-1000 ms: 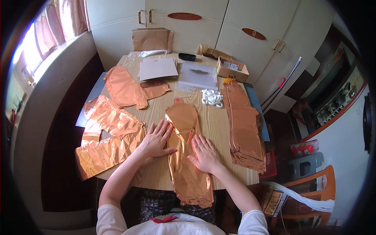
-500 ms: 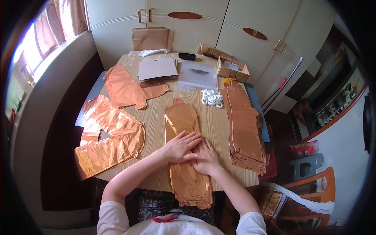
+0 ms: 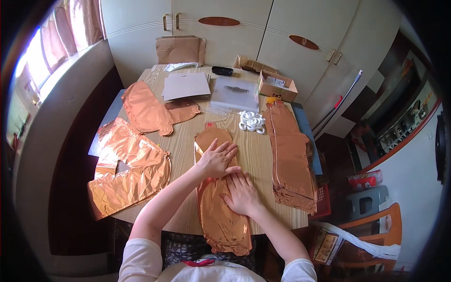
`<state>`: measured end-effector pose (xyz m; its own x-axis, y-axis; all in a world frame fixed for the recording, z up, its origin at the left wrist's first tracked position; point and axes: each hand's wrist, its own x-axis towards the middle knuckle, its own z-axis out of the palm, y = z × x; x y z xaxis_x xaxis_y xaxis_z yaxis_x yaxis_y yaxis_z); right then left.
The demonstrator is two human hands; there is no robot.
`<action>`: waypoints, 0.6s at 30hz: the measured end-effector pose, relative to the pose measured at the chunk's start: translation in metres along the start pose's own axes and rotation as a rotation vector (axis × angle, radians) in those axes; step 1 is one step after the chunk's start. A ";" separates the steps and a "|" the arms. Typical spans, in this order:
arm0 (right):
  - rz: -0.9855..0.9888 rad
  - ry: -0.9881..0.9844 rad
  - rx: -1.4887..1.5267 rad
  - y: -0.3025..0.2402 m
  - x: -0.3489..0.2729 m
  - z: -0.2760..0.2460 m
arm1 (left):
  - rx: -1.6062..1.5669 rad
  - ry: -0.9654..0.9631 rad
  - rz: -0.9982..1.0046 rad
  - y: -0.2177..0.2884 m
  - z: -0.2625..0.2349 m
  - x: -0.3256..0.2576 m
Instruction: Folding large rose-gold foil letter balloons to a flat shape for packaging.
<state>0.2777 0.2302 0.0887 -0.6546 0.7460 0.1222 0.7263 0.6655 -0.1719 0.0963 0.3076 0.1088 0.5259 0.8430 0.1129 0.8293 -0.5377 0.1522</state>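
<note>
A folded copper-coloured foil balloon (image 3: pixel 225 221) lies lengthwise before me, its near end hanging past the table edge. Flat on its upper half rests my left hand (image 3: pixel 217 159), fingers stretched out. Lower and a little to the right, my right hand (image 3: pixel 241 191) presses on the foil with its fingers extended. The left thumb reaches close to the right fingertips. Neither hand grips anything. To the left lie a crinkled, shiny foil balloon (image 3: pixel 141 162) and, farther back, another flat foil balloon (image 3: pixel 145 110). A stack of folded foil balloons (image 3: pixel 291 155) lies on the right.
White ribbon rolls (image 3: pixel 252 121) sit beyond the balloon. Behind them are clear plastic sleeves (image 3: pixel 235 96), grey-white cards (image 3: pixel 186 86), a black case (image 3: pixel 222 71) and an open cardboard box (image 3: pixel 277 87). A wooden chair (image 3: pixel 390 235) stands at the right.
My left hand has slid forward up the foil, and the right has shifted slightly nearer me. The hands, overlapping before, are now spread apart along the balloon.
</note>
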 end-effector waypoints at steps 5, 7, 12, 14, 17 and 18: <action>-0.034 0.037 -0.025 -0.001 0.000 -0.002 | 0.041 0.000 -0.041 -0.010 0.001 0.011; -0.052 0.053 -0.044 -0.001 0.001 -0.002 | 0.065 0.027 -0.043 -0.011 0.004 0.011; -0.019 -0.044 -0.018 -0.003 0.002 -0.009 | 0.068 0.064 -0.049 -0.041 0.004 0.023; -0.039 -0.005 -0.013 -0.001 0.000 -0.007 | 0.116 0.125 -0.106 -0.084 -0.008 0.038; -0.039 -0.001 0.010 0.004 -0.001 -0.006 | 0.064 0.252 -0.314 -0.157 -0.034 0.048; -0.044 -0.004 0.013 0.004 -0.001 -0.006 | 0.095 0.279 -0.364 -0.180 -0.044 0.047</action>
<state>0.2831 0.2321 0.0936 -0.6865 0.7161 0.1260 0.6943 0.6971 -0.1790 -0.0367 0.4433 0.1298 0.1372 0.9339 0.3301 0.9709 -0.1929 0.1422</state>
